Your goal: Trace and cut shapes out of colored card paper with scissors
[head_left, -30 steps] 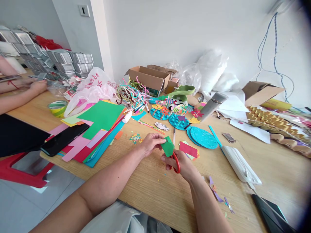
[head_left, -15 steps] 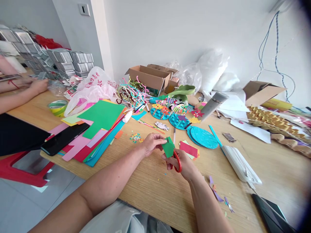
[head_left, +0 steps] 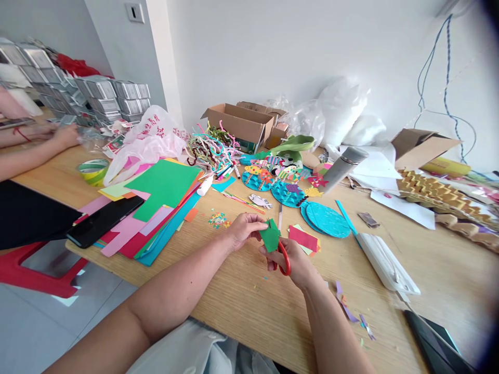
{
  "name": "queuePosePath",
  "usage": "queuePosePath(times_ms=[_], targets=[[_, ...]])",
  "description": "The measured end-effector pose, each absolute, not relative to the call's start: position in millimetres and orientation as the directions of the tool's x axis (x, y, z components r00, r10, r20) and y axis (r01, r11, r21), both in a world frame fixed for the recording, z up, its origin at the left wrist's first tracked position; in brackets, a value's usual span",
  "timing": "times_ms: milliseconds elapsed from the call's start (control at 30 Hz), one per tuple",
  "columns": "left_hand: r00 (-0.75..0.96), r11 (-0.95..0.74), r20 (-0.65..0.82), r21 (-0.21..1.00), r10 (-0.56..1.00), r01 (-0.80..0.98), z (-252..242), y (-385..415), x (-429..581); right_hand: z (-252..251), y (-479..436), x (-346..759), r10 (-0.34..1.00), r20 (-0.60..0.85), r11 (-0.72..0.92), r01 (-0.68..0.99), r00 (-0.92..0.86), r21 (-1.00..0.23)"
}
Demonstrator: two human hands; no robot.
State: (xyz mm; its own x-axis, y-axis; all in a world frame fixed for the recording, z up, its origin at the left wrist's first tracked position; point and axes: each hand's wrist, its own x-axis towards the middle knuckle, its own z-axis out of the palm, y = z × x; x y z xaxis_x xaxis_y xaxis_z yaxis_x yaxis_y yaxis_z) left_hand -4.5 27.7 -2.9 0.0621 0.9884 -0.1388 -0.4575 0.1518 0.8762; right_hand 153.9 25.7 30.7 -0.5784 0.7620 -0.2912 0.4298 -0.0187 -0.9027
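Observation:
My left hand (head_left: 245, 231) pinches the left edge of a small green paper piece (head_left: 270, 238) above the wooden table. Red-handled scissors (head_left: 286, 259) are in my right hand (head_left: 290, 259), just right of and below the paper. The blades are mostly hidden behind the green paper. Under and beyond my right hand lies a small stack with a red paper rectangle (head_left: 303, 238) on top. Tiny colored paper bits (head_left: 219, 220) lie left of my left hand.
Colored sheets (head_left: 163, 182) and a black phone (head_left: 103, 221) lie left. Blue painted discs (head_left: 327, 220), a steel bottle (head_left: 343, 169) and a white power strip (head_left: 388, 264) are on the right. Another person's hand (head_left: 65, 136) rests at far left.

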Motion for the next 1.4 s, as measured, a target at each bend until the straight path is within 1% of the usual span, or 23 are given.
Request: queuePosePath(times_ms=[900, 1400], targets=[[0.050, 0.148, -0.141, 0.884, 0.989, -0.443, -3.0, 28.1, -4.1, 33.6, 24.8, 153.1, 0.771, -0.311, -0.014, 0.474, -0.555, -0.881], [0.067, 0.131, -0.114, 0.895, 0.991, -0.426, -5.6, 29.0, -5.1, 34.3, 25.4, 154.4, 0.758, -0.320, -0.012, 0.479, -0.568, -0.878]])
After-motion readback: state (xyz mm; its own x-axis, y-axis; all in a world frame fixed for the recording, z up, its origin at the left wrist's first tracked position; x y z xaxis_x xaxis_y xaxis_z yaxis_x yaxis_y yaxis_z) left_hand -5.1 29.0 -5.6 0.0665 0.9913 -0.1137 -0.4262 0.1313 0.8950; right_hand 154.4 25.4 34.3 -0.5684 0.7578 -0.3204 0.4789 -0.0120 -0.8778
